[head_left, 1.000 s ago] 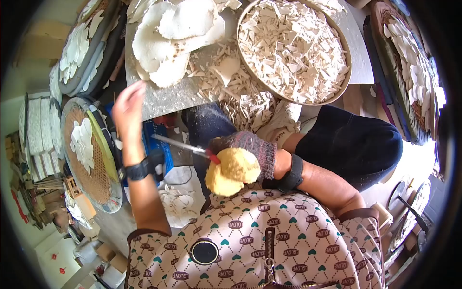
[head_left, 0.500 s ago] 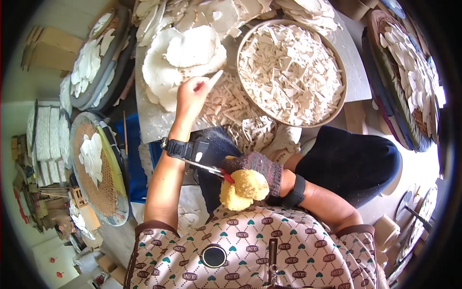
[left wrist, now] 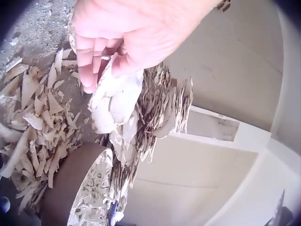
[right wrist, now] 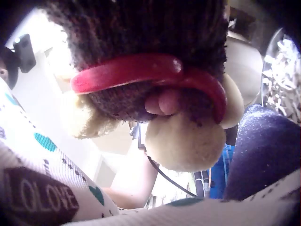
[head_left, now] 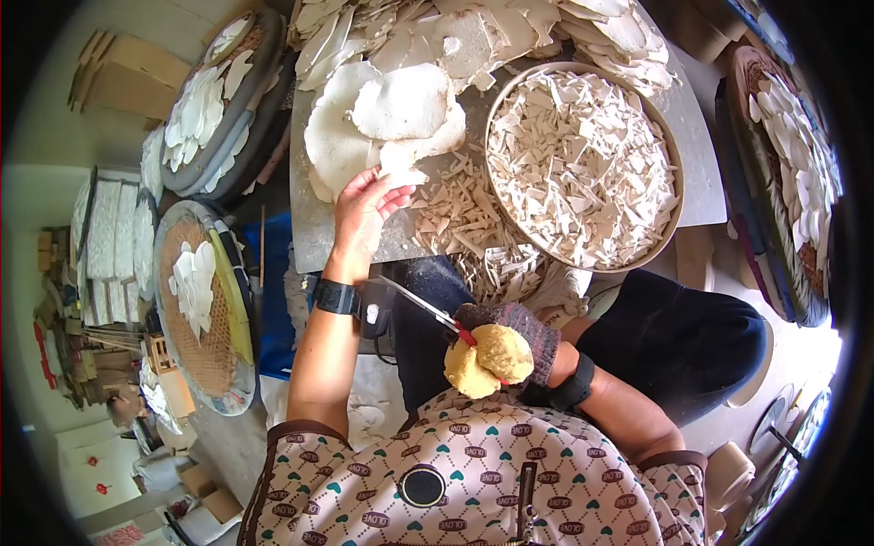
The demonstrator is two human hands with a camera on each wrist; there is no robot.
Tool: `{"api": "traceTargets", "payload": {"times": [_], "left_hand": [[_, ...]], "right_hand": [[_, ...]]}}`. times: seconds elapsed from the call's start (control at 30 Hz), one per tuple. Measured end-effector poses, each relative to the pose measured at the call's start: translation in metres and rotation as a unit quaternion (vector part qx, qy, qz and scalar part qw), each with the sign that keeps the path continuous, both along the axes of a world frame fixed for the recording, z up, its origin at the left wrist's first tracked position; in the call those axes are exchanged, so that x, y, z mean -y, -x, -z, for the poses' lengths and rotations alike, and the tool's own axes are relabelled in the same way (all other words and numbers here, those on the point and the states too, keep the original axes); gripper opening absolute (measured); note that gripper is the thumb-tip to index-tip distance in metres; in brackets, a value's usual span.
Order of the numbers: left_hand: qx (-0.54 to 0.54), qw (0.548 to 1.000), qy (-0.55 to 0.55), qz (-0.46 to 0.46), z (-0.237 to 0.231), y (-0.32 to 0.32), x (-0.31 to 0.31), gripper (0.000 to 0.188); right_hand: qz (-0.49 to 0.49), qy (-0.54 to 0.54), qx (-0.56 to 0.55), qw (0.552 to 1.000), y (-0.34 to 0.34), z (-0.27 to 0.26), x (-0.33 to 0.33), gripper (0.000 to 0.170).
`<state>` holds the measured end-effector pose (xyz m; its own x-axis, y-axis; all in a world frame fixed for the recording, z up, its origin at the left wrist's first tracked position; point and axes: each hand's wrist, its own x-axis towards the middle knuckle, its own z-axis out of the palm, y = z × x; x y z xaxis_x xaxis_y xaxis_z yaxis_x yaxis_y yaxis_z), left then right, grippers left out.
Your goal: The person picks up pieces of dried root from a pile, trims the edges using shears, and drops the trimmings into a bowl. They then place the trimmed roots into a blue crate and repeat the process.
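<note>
Your left hand (head_left: 360, 214) held a thin pale sheet (left wrist: 117, 103) pinched between thumb and fingers, over the worktop (head_left: 703, 187), left of the round tray (left wrist: 68, 183). Your gloved right hand (head_left: 537, 335) was curled round red-handled scissors (head_left: 467, 337). The sheet seemed light, stiff, probably brittle, best taken gently by its edge.
</note>
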<state>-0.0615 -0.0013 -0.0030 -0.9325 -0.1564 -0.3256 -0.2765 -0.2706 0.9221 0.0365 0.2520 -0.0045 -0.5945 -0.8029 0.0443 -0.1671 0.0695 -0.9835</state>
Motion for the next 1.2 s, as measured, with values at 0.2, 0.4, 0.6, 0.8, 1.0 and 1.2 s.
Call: {"api": "traceTargets", "payload": {"times": [0.2, 0.4, 0.6, 0.8, 1.0, 1.2], "left_hand": [[-0.031, 0.999, -0.015, 0.0, -0.005, -0.02, 0.001, 0.024], [0.045, 0.985, -0.062, -0.153, 0.013, -0.151, 0.046, 0.026], [0.121, 0.886, 0.011, -0.448, 0.144, -0.418, 0.127, 0.037], [0.142, 0.812, -0.217, -0.524, 0.13, -0.401, 0.072, 0.041], [0.099, 0.963, 0.037, -0.249, 0.064, -0.239, 0.057, 0.034], [-0.042, 0.987, 0.114, -0.105, -0.018, -0.085, 0.038, 0.024]], "right_hand": [[0.002, 0.09, 0.019, 0.996, 0.002, 0.008, 0.001, 0.036], [0.094, 0.116, 0.491, 0.858, -0.003, 0.007, 0.004, 0.025], [0.178, 0.148, 0.576, 0.784, -0.006, 0.033, -0.006, 0.027], [0.082, -0.012, 0.072, 0.994, -0.005, 0.049, -0.019, 0.033], [0.038, -0.01, 0.103, 0.994, 0.002, 0.04, -0.016, 0.037], [0.019, 0.071, 0.106, 0.992, 0.004, 0.042, -0.018, 0.043]]}}
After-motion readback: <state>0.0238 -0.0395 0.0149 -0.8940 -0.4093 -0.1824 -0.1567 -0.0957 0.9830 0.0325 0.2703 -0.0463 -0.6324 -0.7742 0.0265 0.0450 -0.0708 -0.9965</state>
